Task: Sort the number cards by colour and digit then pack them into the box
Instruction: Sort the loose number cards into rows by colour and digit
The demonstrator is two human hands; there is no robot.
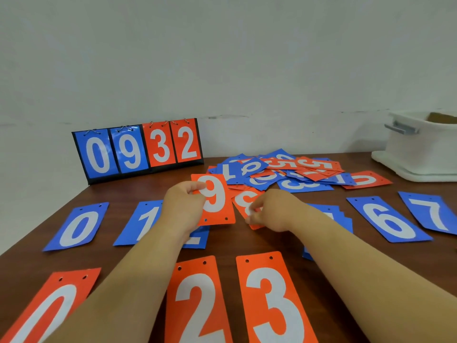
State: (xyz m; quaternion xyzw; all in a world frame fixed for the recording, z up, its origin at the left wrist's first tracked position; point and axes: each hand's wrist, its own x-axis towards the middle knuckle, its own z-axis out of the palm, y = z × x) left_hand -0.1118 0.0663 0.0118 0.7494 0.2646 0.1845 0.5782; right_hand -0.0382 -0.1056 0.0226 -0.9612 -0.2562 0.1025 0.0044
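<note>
Hands [184, 206] on orange cards [215, 198] (apparently 9, 8)

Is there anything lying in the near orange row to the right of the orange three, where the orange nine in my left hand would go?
Nothing visible: right of the orange 3 card only the right forearm crosses above bare wooden table. The left hand holds the orange 9 card.

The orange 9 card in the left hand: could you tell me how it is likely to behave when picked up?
The orange 9 card is probably fairly stiff: pinched at one edge by the left hand, it stays flat without drooping. It looks thin, so likely light. Its surface seems smooth, so flat cards may slide over each other, as in the pile.
</note>
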